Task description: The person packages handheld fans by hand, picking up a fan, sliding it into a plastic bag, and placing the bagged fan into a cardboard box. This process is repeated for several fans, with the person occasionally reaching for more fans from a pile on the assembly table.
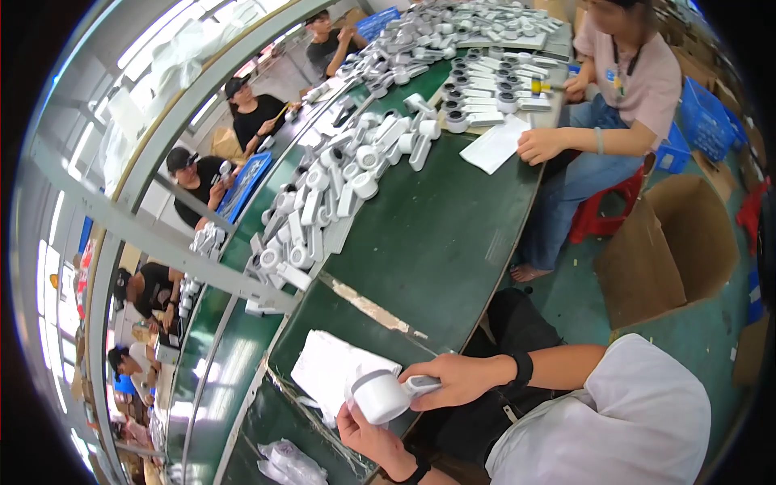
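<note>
Both of my hands are on one white handheld device with a round, drum-like head and a short grey-and-white handle. My right hand is wrapped round its handle. Under the head, the fingers of my left hand are closed against the lower rim. The device is tilted, its head toward the left, above the near edge of the green table. Just beyond it lies a white pile of thin sheets or bags, partly covered by the device. A crumpled clear plastic bag rests lower left.
A long heap of similar white devices runs along the green table. A co-worker sits at the right by rows of devices and a white sheet. A cardboard box stands on the floor. A metal frame crosses the left.
</note>
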`<state>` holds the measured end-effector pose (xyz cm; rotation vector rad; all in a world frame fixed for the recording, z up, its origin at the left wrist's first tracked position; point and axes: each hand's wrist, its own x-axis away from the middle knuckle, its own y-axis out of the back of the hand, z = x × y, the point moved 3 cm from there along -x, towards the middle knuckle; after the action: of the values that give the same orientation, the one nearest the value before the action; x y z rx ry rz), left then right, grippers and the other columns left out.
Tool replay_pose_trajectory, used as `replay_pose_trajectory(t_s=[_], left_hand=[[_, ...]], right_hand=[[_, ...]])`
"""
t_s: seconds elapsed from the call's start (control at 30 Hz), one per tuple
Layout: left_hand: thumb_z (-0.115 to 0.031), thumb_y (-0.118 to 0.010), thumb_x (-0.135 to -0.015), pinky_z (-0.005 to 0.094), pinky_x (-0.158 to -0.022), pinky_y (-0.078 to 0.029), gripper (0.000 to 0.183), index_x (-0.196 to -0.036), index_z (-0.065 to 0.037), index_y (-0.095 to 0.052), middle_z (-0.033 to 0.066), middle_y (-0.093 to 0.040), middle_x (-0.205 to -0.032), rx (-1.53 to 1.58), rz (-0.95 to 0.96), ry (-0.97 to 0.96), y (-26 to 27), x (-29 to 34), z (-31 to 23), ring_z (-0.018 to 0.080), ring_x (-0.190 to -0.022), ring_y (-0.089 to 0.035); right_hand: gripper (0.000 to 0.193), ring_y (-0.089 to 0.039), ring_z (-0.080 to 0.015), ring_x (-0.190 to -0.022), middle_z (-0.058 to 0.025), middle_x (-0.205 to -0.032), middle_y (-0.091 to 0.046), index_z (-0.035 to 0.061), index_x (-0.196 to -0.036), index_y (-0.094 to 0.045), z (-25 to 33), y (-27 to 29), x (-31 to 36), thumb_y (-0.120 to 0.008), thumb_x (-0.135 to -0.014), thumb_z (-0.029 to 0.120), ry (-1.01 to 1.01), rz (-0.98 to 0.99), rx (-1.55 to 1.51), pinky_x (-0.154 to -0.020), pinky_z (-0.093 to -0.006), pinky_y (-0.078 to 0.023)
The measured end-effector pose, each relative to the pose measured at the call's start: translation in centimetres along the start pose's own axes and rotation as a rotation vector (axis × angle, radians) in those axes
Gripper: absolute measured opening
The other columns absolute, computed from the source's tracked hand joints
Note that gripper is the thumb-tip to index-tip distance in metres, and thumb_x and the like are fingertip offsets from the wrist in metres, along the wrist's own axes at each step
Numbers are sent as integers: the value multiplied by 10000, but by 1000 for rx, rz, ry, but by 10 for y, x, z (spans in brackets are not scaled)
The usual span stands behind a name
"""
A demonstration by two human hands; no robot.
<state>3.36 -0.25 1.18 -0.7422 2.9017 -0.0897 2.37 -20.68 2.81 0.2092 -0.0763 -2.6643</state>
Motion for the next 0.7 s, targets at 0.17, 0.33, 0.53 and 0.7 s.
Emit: replay_pose_trajectory(t_s=[0.17,0.33,0.53,0.7], left_hand=[[-46,-583,-924,228,-681,-463,147,-1012,67,-615,63,-647,-895,17,68,33,-14,-1,-7,98,-769,-582],[-39,-618,-905,209,-673,-452,167,-1033,67,-638,37,-650,-855,87,78,86,-9,-6,-6,79,-742,-574],[-49,-627,-907,203,-656,-448,152,-1020,47,-659,36,-654,-847,37,179,150,-8,-6,-5,73,-730,-572],[-43,-628,-908,207,-679,-448,135,-1006,38,-673,18,-649,-864,13,263,170,2,-16,-2,73,-754,-567]], right_hand=[[474,-642,-198,-792,-119,-873,-668,87,-1273,-524,-3,13,10,-690,-869,270,38,-111,11,-725,-326,-490],[562,-645,-212,-804,-107,-904,-670,78,-1363,-412,-1,21,12,-661,-878,215,-152,75,-79,-739,-340,-489],[806,-652,-248,-755,-124,-852,-665,93,-1495,-208,7,13,4,-678,-862,260,-217,240,340,-719,-341,-503],[872,-653,-382,-784,-242,-900,-657,81,-1516,-132,-4,15,-11,-652,-867,344,-183,277,288,-720,-406,-500]])
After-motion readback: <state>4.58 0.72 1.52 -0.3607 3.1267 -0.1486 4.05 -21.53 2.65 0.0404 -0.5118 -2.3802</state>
